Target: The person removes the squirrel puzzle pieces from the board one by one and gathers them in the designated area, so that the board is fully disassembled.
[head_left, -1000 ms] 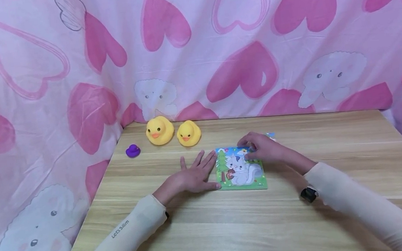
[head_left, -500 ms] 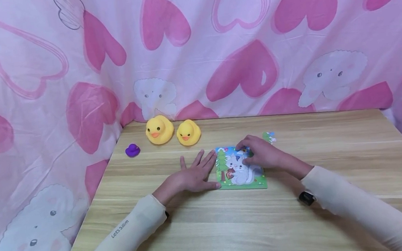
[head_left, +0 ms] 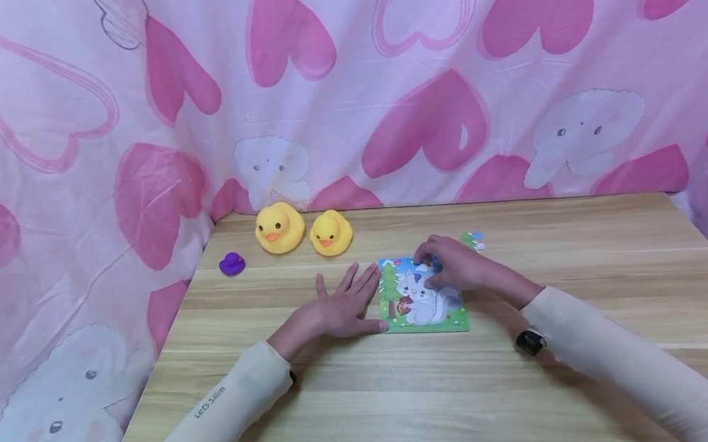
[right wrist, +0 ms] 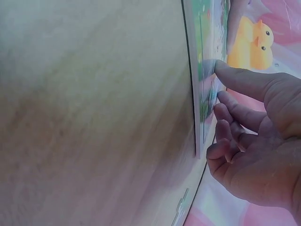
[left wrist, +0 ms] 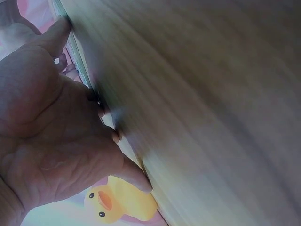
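Observation:
A square jigsaw puzzle (head_left: 423, 310) with a white squirrel picture lies on the wooden table. My left hand (head_left: 343, 311) rests flat beside it, fingers spread, with the index fingertip and thumb at the puzzle's left edge. Over the upper right of the picture, my right hand (head_left: 457, 264) bends its thumb and index finger down to the surface, pinching a puzzle piece there that the fingers mostly hide. In the right wrist view, the thumb (right wrist: 240, 80) meets the puzzle face and the other fingers curl below it. A loose puzzle piece (head_left: 473, 241) lies behind the right hand.
A large yellow rubber duck (head_left: 280, 228), a smaller yellow duck (head_left: 331, 233) and a small purple duck (head_left: 232, 264) stand at the back left of the table (head_left: 372, 411). A pink heart-patterned curtain (head_left: 311, 111) hangs behind the table and along its left side.
My right hand has shifted slightly left over the puzzle, so more of the loose piece behind it shows. The left hand stays in place.

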Demonstrator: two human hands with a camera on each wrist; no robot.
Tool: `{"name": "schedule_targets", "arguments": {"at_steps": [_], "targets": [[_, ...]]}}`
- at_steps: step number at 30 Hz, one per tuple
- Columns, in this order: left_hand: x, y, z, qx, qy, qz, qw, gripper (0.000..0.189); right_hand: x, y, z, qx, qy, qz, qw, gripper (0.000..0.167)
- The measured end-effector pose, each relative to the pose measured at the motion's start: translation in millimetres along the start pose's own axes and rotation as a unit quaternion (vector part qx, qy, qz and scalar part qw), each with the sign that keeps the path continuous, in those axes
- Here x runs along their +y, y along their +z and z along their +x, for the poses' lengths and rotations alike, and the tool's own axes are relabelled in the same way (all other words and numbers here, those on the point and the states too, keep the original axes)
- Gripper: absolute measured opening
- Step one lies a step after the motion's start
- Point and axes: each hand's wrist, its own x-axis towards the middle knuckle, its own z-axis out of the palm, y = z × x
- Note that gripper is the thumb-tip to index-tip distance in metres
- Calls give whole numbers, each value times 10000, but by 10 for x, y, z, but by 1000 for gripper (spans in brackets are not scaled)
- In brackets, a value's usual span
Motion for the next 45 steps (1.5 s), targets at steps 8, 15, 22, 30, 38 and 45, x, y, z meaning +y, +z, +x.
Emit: {"name": "schedule_targets", "arguments": {"at_steps": [8,15,22,30,38,45], "targets": [[1,6,0,13,-26,0,10000,106,18,0,17,2,-92,119,9999,44],[-6,-5,-6,22,-22,2,10000,105,36,-15,49,-124,-112,221,9996,45],[2,-14,-20,40,20,-23,10000,105,22,-52,106,-306,-125,197,9993,43],[3,-5,-12,29,18,-52,10000,105,94,-27,110,-278,185,657,9973,43],[16,-9,-6,7,-9,-36,10000,106,217,-64,8,-6,268,1183,9926,42],[11,10,-8,15,-27,-66,10000,105,410,-162,-122,303,360,1277,9907,44]]}}
